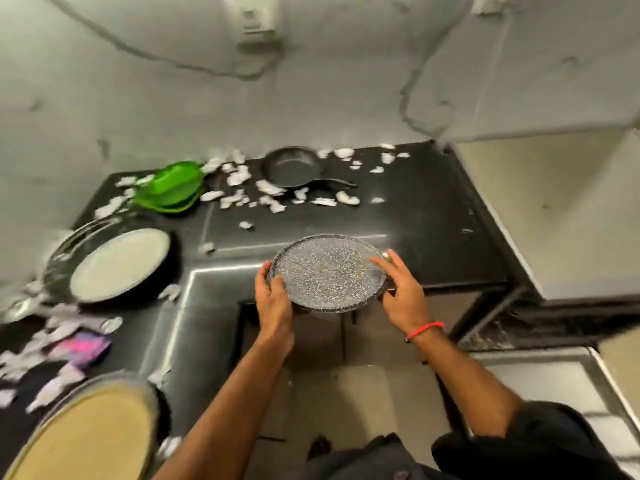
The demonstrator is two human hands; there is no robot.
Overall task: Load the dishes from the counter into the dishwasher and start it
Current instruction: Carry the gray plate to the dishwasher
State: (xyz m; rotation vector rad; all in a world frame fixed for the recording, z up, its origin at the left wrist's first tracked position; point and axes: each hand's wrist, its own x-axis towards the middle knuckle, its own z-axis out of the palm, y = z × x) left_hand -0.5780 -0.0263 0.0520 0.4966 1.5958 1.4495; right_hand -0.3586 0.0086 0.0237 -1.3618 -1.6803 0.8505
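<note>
A round speckled grey pan [327, 271] hangs at the front edge of the black counter [433, 216], between both hands. My left hand [275, 299] grips its left rim, thumb on top and fingers curled below. My right hand [398, 289] lies on the right rim with fingers fairly straight over the top. On the counter stand a small black frying pan [294, 166] at the back, green plastic dishes [171, 188] at the back left, and a white plate in a dark pan [119, 265] with a glass rim at the left. No dishwasher is visible.
White paper scraps [266, 192] litter the counter. A tan round dish [86, 434] fills the lower left, with pink packaging [81, 348] above it. A large pale appliance [568, 216] stands at the right. Tiled floor [363, 393] lies below the counter edge.
</note>
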